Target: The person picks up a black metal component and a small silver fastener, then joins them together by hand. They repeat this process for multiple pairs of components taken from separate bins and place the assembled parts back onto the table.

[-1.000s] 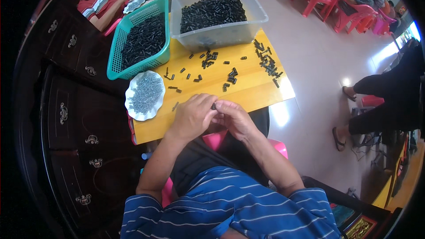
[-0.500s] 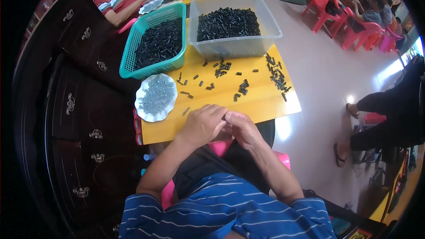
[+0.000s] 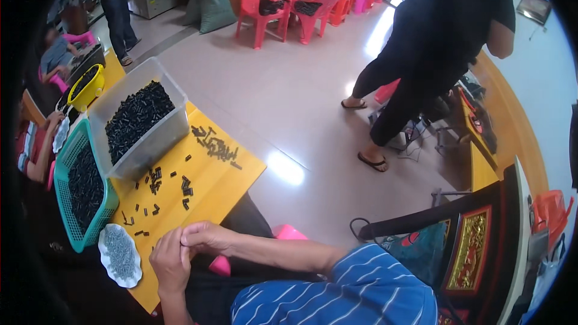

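Fingers of both hands, left hand (image 3: 170, 260) and right hand (image 3: 208, 238), pinch together over the yellow table (image 3: 232, 174) edge; held part hidden, likely mid-assembly. Loose black pieces (image 3: 186, 186) lie just ahead for my next pick.

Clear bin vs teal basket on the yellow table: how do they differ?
The clear bin has solid see-through walls; the teal basket has open mesh sides. The clear bin looks taller than the teal basket, which looks shallower. The clear bin sits further from the hands; the teal basket is next to the white dish of small grey pieces. Both hold many small black parts.
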Action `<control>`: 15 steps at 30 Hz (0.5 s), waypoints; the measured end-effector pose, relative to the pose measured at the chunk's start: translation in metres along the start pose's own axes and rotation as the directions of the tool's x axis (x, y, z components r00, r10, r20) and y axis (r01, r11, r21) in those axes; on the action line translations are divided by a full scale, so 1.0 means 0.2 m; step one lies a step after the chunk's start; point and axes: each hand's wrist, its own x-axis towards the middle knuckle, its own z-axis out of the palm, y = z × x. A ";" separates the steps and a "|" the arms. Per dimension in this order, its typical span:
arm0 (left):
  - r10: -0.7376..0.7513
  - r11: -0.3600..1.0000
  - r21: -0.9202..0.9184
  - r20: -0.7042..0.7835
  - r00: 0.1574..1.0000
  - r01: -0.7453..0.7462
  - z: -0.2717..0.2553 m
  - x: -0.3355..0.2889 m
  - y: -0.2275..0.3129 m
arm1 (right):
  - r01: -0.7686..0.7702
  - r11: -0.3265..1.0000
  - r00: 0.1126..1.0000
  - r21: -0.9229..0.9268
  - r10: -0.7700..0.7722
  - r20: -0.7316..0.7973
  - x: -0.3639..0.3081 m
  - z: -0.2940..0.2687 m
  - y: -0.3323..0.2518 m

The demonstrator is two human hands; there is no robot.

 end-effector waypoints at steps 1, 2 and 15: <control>-0.006 1.000 0.009 0.011 1.000 0.006 0.00 -0.01 0.00 | -0.007 1.000 1.000 -0.002 0.007 -0.007 0.00 0.00 0.00; -0.017 1.000 0.021 0.022 1.000 0.016 0.01 -0.01 -0.01 | -0.010 1.000 1.000 -0.001 0.010 -0.009 0.01 0.00 0.01; 0.020 1.000 0.000 0.005 1.000 -0.020 -0.01 0.00 -0.02 | -0.002 0.998 0.999 -0.065 0.000 -0.035 0.03 -0.08 0.06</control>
